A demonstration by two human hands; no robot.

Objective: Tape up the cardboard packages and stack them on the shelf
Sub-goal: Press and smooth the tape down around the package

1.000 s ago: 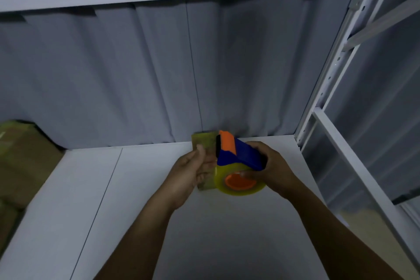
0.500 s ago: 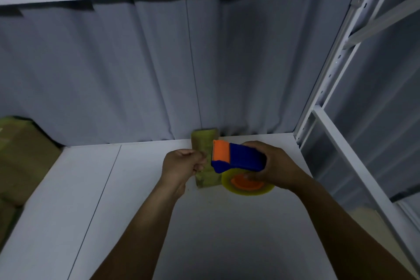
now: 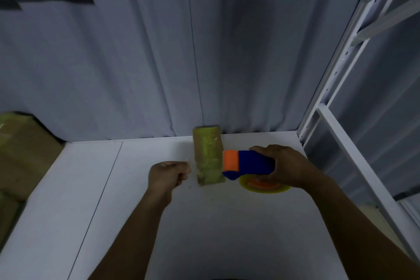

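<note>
**Unsteadied package may tip or slide under the dispenser**

The cardboard package point(image 3: 207, 154) stands on end on the shelf point(image 3: 136, 211), just right of the left grip and just left of the right grip, and neither holds it. Its near face has a yellowish sheen that may be tape already laid, but the light is too dim to be sure.

The right grip point(image 3: 283, 166) is wrapped around the blue tape dispenser point(image 3: 248, 163), whose orange nose sits at the package's right edge. Whether it touches cannot be told. The tape roll point(image 3: 264, 186) hangs under that grip. The left grip point(image 3: 168, 174) is curled narrow into a loose fist with nothing visible in it, and a clear tape end pinched there would not show.

I see 3 risks:

1. The package is tall, slim and unbraced, so a sideways press or pull from the dispenser could topple it toward the left grip or skid it along the smooth white board.
2. If tape is stretched between the 2 grips, slack could let it fold onto itself or land crooked.
3. A shove away from both grips could push the package into the grey backing point(image 3: 136, 63) right behind it.

The larger boxes point(image 3: 22, 154) lie well beyond the left grip and look safe from all this.
</note>
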